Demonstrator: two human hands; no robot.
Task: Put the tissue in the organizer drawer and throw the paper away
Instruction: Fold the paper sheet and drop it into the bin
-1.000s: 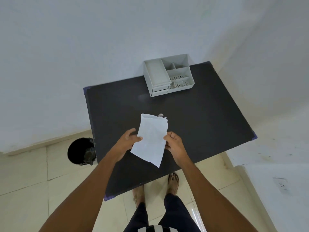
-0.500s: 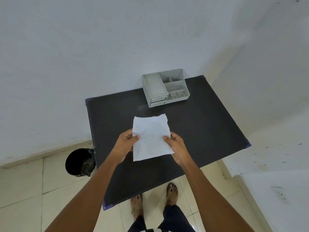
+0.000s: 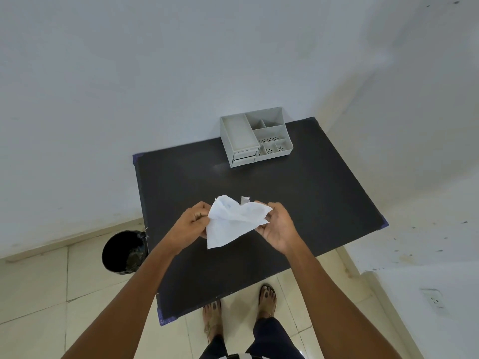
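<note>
Both hands hold a white sheet of paper point(image 3: 233, 222) up above the middle of the dark bench point(image 3: 311, 203). The left hand point(image 3: 190, 225) has its fingers clenched on the sheet's left edge; the right hand point(image 3: 278, 226) grips the right edge, palm partly showing. The sheet is buckling between them. A small scrap of tissue point(image 3: 245, 200) peeks out just behind the paper's top edge. The grey organizer point(image 3: 255, 137) sits at the bench's far edge, its drawers closed. A black bin point(image 3: 124, 252) stands on the floor off the bench's left edge.
</note>
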